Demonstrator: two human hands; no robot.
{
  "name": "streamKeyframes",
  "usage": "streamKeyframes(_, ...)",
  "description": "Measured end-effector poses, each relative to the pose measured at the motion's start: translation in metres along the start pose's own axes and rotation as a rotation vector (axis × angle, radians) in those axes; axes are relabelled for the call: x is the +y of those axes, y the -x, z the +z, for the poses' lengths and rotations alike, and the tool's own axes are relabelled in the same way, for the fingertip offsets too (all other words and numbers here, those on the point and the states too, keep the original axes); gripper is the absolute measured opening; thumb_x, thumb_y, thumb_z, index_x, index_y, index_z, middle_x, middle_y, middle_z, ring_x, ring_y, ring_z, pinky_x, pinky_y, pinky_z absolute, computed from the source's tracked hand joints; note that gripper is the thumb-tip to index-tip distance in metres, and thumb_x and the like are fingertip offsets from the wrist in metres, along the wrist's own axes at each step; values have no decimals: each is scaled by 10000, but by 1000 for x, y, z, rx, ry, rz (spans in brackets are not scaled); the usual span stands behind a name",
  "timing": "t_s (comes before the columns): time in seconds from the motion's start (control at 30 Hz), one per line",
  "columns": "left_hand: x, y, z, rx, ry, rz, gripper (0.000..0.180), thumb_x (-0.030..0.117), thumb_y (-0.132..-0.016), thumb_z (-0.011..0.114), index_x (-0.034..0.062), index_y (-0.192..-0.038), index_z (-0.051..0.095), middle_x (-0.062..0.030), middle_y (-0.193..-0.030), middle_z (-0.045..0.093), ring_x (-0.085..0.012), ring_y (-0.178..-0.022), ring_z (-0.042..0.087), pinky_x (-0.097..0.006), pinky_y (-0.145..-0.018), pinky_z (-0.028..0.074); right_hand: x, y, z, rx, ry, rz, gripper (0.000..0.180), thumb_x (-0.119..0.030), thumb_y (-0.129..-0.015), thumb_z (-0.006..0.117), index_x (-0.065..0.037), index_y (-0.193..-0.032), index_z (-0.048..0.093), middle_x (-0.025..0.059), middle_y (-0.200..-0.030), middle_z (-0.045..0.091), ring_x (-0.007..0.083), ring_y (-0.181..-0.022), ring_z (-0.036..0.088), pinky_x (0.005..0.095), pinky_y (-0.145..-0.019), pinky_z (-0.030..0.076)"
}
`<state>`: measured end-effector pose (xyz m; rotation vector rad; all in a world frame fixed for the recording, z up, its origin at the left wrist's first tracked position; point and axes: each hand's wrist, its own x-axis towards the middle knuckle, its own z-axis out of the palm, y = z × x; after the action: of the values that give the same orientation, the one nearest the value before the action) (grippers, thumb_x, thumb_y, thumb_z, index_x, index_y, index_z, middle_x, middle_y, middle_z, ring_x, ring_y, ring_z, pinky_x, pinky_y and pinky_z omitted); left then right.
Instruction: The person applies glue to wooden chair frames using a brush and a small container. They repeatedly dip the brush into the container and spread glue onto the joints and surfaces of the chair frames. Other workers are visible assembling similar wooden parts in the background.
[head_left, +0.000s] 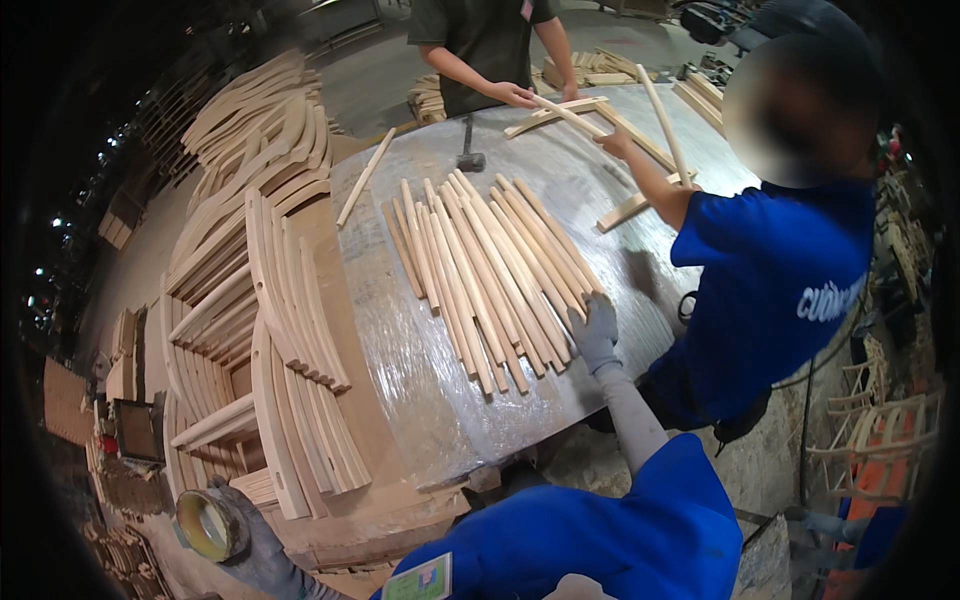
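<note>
My left hand (255,540), in a grey glove, is closed around a round, open-topped container (212,524) with a yellowish inside, low at the left beside the stacked wood. My right hand (597,335), also gloved in grey, grips the near end of a wooden rod at the right edge of a spread pile. Its fingertips are partly lost against the wood. The pale wooden rods (490,280) lie side by side on a plastic-covered table (420,400), their near ends uneven.
Curved wooden parts (300,290) are stacked left of the table. A dark mallet (470,158) and a lone rod (366,178) lie farther off. At the far right, a co-worker in blue (770,270) and a person in dark clothing (475,50) handle a wooden frame (560,112).
</note>
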<state>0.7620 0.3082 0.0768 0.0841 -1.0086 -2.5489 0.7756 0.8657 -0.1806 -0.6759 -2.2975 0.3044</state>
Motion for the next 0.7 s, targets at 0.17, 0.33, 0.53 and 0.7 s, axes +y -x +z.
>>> streamKeyframes(0.17,7,-26,-8,-127,320,-145,509,183,-920,511,-36,-1336,317,-234,-1336,363,-381,-1209,402,-492,-1065,313,-52,83,-40,35,-124,-58,384,-231,-774,654,-38,-1092,559,192,-1153,534,390,-1101,476,477,-932,385)
streamKeyframes(0.33,35,-60,-80,-176,-95,90,478,179,-916,503,-23,-1319,345,-219,-1316,392,-363,-1183,439,-490,-1065,322,-124,177,-70,-233,-86,-64,365,-239,-794,641,-23,-1078,565,202,-1159,540,377,-1113,489,447,-961,388)
streamKeyframes(0.53,69,-82,-113,-116,-863,407,428,156,-911,519,-36,-1273,400,-172,-1282,451,-304,-1157,467,-429,-1008,415,-174,186,-80,-382,-338,54,466,-265,-791,628,-21,-1173,521,198,-1194,530,364,-1135,487,406,-972,386)
streamKeyframes(0.7,89,-105,-141,-146,-611,332,417,187,-938,468,-29,-1289,400,-174,-1262,480,-321,-1160,470,-438,-994,435,-174,95,-90,-334,-351,347,681,-341,-803,624,0,-1335,371,273,-1153,552,355,-1088,544,379,-907,431)
